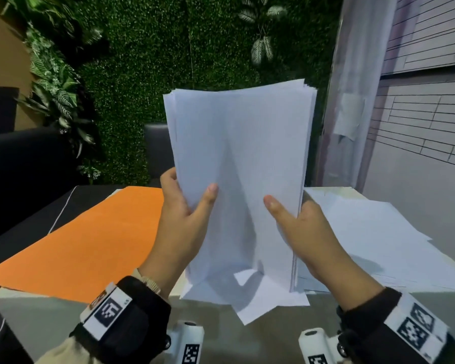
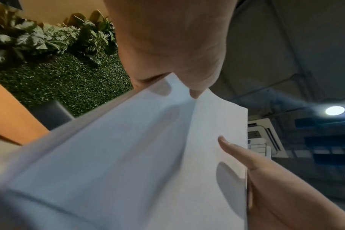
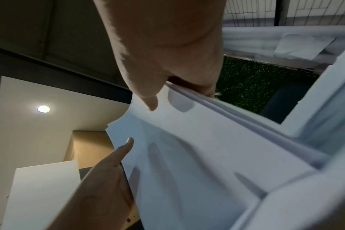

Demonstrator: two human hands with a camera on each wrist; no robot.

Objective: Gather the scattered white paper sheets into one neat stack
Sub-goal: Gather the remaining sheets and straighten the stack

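Observation:
A thick bundle of white paper sheets [image 1: 241,158] stands upright on its lower edge on the table, its top edges slightly uneven. My left hand [image 1: 187,206] grips the bundle's left side, thumb across the front and fingers behind. My right hand [image 1: 297,222] grips the right side the same way. In the left wrist view the bundle [image 2: 140,155] fills the frame under my left hand [image 2: 177,62]. The right wrist view shows the bundle [image 3: 197,147] pinched by my right hand [image 3: 167,62]. More loose white sheets [image 1: 373,243] lie spread to the right, and some [image 1: 250,298] lie under the bundle.
An orange sheet [image 1: 90,237] covers the table's left part. The grey table [image 1: 37,316] reaches to the near edge. A dark chair [image 1: 155,151] stands behind the bundle before a green plant wall. A pale curtain and a window are at right.

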